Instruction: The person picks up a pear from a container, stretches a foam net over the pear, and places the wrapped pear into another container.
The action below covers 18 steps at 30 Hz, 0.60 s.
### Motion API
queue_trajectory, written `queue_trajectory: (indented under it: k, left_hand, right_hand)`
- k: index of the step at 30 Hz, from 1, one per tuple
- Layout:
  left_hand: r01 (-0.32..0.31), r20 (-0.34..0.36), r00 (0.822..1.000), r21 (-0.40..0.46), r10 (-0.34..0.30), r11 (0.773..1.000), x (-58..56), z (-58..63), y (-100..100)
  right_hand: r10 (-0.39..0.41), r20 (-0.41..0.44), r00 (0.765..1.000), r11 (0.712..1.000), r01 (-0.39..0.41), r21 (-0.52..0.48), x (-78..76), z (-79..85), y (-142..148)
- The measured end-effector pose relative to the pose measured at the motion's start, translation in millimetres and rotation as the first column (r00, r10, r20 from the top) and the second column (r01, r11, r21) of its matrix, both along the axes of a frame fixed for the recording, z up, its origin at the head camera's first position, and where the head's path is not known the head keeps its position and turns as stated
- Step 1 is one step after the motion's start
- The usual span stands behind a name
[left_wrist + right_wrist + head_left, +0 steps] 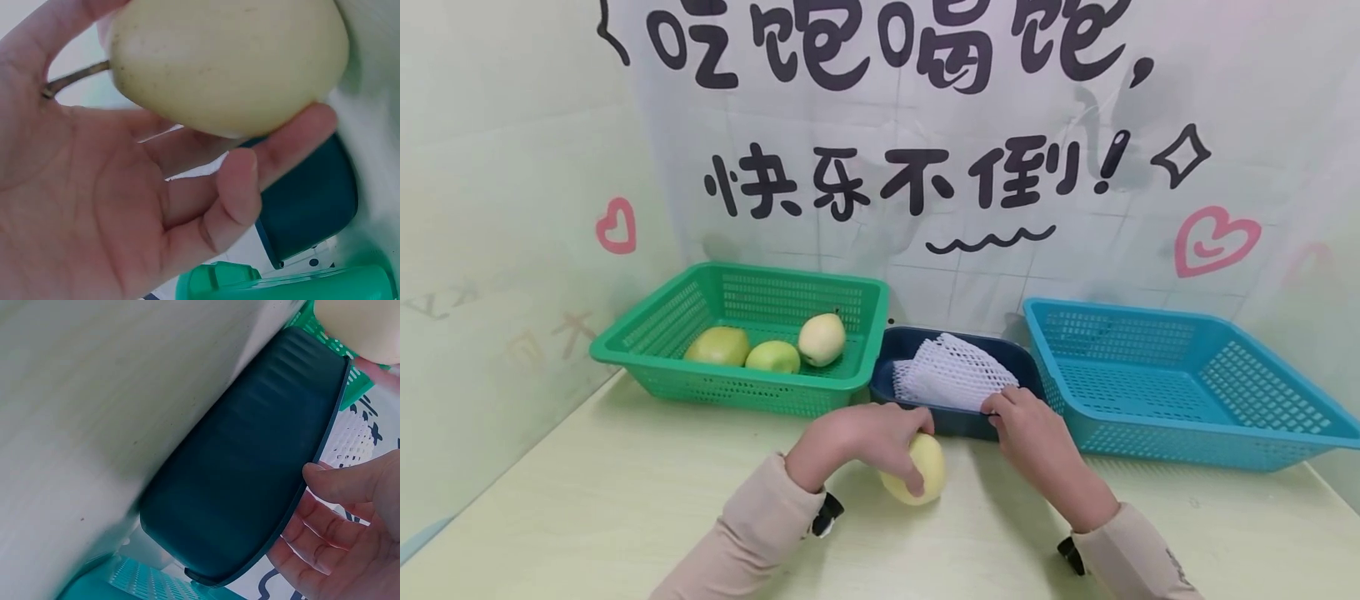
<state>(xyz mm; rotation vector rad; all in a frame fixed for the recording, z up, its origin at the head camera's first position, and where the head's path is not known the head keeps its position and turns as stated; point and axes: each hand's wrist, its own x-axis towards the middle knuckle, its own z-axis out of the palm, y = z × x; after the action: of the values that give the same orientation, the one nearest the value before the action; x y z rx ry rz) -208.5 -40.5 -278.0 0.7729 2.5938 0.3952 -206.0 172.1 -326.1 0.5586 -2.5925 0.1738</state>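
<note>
Low over the table, my left hand (880, 437) grips a pale yellow pear (928, 468), its stem toward the palm in the left wrist view. My right hand (1026, 429) is at the front rim of a dark blue tray (237, 456), thumb on the outside and fingers over the inside, pinching the edge. Inside that tray lie white foam net sleeves (962, 371), close to the right fingertips. Whether those fingertips also touch a sleeve is hidden.
A green basket (737, 379) at the left holds a pear (822, 339) and two greenish fruits, one a green apple-like fruit (772, 357). To the right stands a blue basket (1195, 433). Both baskets flank the tray closely, against a wall sheet (850, 250) with printed writing.
</note>
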Motion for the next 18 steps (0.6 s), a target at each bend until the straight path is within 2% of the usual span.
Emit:
queue_trajectory:
  k: [3,10,13,18]
  left_hand:
    - [-0.007,0.001,1.0,0.028,0.007,1.0,0.2,-0.6,2]
    - [0.068,-0.07,0.996,0.065,-0.063,0.996,-4.3,-6.9,5]
    - [0.091,-0.055,0.995,0.115,-0.086,0.989,-8.5,-11.4,5]
    - [0.115,0.018,0.992,0.213,-0.121,0.97,-15.4,-21.2,4]
  right_hand:
    - [0.008,-0.012,1.0,1.0,-0.008,-0.007,-0.4,-0.6,1]
    - [0.013,-0.018,1.0,1.0,-0.013,0.0,-1.1,0.0,1]
    - [0.013,-0.02,1.0,1.0,-0.013,0.002,-0.3,0.4,0]
    - [0.001,-0.002,1.0,1.0,-0.001,0.001,-0.6,-0.1,0]
